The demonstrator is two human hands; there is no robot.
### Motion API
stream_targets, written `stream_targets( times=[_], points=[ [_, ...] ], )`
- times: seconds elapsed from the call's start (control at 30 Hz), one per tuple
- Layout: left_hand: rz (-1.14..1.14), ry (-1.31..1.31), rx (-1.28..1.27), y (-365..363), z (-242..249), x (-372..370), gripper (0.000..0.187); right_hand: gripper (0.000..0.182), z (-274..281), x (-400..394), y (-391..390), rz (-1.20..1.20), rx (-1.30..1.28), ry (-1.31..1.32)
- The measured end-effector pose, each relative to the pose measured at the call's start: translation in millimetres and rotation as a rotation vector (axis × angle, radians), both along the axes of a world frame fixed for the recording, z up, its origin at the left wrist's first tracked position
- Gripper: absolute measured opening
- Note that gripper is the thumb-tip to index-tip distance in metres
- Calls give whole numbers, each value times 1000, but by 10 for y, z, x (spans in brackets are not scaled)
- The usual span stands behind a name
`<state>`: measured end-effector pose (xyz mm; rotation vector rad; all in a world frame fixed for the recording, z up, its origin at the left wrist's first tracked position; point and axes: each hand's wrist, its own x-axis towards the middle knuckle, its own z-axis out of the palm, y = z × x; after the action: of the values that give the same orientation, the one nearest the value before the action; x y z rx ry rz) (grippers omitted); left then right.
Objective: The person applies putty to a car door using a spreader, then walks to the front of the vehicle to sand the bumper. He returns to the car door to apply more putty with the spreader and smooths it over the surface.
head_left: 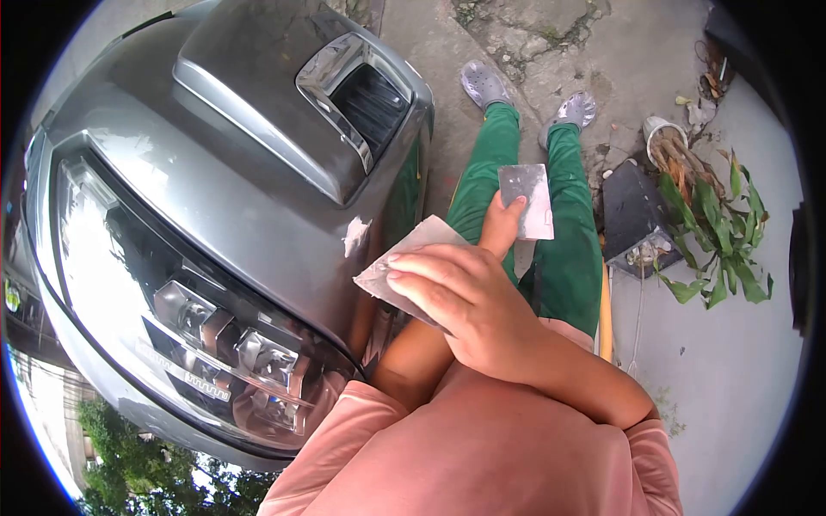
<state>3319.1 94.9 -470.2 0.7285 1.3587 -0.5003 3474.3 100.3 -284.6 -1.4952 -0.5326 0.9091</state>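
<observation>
My right hand (469, 297) crosses over my left forearm, its fingers pressed along a flat grey putty spreader (420, 243). Whitish residue lines the spreader's left edge, which points toward the car. Beyond it, my left hand (502, 222) grips a rectangular putty plate (527, 202), thumb on top, over my green trousers. Pale material is smeared across part of that plate. On the grey car bumper (284, 219), just left of the spreader, is a small whitish putty patch (355, 236). The spreader appears apart from the bumper, though depth is hard to judge.
The car's headlight (232, 344) fills the lower left, and a chrome-edged bumper opening (366, 99) lies above. To the right are a dark planter box (637, 206), a leafy plant (718, 224) and a white pot (664, 133). My clogs (484, 83) stand on cracked concrete (413, 34).
</observation>
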Motion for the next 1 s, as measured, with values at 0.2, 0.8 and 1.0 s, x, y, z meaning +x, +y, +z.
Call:
stream_targets(
  times=[0.2, 0.8, 1.0],
  points=[
    [224, -260, -40, 135, 763, 1054, 36, 62, 599, 913, -1114, -139, -359, -184],
    [-160, -1104, 424, -187, 3601, 3708, 30, 60, 1883, 2652, -2870, -165, -560, -949],
    [-411, -1142, 838, -181, 3966, 4600, 31, 44, 2279, 3580, -2257, -80, -460, -1222]
  ],
)
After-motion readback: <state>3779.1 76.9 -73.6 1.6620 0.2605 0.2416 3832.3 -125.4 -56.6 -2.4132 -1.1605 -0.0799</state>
